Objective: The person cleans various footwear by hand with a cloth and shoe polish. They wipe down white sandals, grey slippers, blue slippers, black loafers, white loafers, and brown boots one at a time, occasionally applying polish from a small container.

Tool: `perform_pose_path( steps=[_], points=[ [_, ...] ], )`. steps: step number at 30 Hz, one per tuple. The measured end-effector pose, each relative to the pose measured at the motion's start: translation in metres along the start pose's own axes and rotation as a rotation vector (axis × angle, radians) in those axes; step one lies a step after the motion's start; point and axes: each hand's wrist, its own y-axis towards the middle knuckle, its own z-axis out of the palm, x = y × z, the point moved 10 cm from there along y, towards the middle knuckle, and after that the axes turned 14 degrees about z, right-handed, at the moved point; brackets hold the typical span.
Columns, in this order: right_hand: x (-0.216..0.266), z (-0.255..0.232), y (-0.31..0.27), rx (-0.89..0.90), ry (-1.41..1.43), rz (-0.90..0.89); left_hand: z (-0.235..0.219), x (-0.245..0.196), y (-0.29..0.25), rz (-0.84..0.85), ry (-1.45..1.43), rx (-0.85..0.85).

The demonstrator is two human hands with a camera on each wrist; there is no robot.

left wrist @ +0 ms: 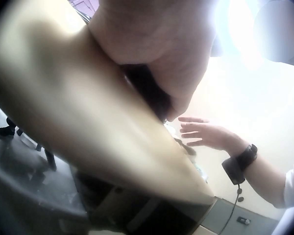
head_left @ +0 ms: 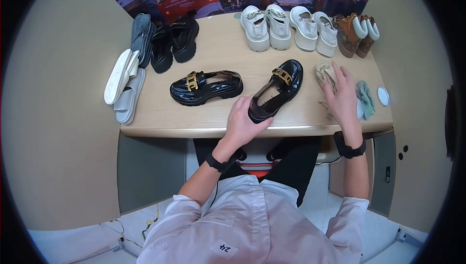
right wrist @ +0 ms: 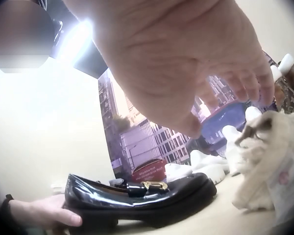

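Note:
My left hand (head_left: 241,122) grips the heel end of a glossy black loafer (head_left: 287,91) with a gold chain buckle, its thumb along the near side. The loafer points away and to the right, close over the table; in the right wrist view the loafer (right wrist: 137,203) shows its thick black sole. Its mate, another black loafer (head_left: 208,96), lies to the left with its toe leftward. With fingers spread and slightly bent, my right hand (head_left: 343,96) is over a crumpled beige cloth (head_left: 324,72). The right wrist view has the cloth (right wrist: 264,169) below the fingers, apart from them.
A green cloth (head_left: 365,100) and a white round disc (head_left: 383,96) lie at the right. White shoes (head_left: 255,28) and brown patterned boots (head_left: 347,33) line the back. Black chunky shoes (head_left: 184,40), a dark blue shoe (head_left: 141,38) and white slides (head_left: 130,100) stand at left.

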Motion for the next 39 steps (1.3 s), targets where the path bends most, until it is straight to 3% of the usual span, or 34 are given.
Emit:
perform_pose_path(
  steps=[8, 11, 12, 16, 17, 25, 30, 35, 39],
  points=[
    [0.006, 0.017, -0.002, 0.174, 0.186, 0.004, -0.002, 0.000, 0.001, -0.004, -0.014, 0.012],
    [-0.004, 0.021, -0.006, 0.102, 0.053, 0.039, 0.000, 0.004, 0.000, -0.033, -0.012, 0.028],
    [-0.001, 0.013, -0.008, -0.034, -0.064, -0.047, 0.000, 0.006, 0.000, -0.045, -0.002, 0.035],
    [-0.006, 0.007, -0.011, -0.020, -0.161, -0.067, 0.003, 0.007, -0.001, -0.012, 0.022, 0.023],
    [-0.011, 0.011, -0.013, -0.007, -0.187, -0.055, 0.000, 0.001, 0.001, 0.044, 0.046, -0.026],
    [-0.074, 0.055, 0.025, 0.118, -0.279, 0.105, 0.001, -0.003, 0.000, 0.016, -0.018, -0.004],
    [-0.084, 0.030, 0.072, -0.021, -0.242, 0.137, 0.000, -0.006, 0.001, 0.007, 0.006, -0.004],
    [-0.086, 0.008, 0.082, -0.128, -0.199, 0.108, 0.003, 0.001, 0.000, -0.001, 0.002, 0.014],
    [-0.117, 0.057, 0.077, 0.084, -0.404, 0.052, 0.002, 0.001, 0.001, -0.017, 0.030, 0.034]
  ],
)
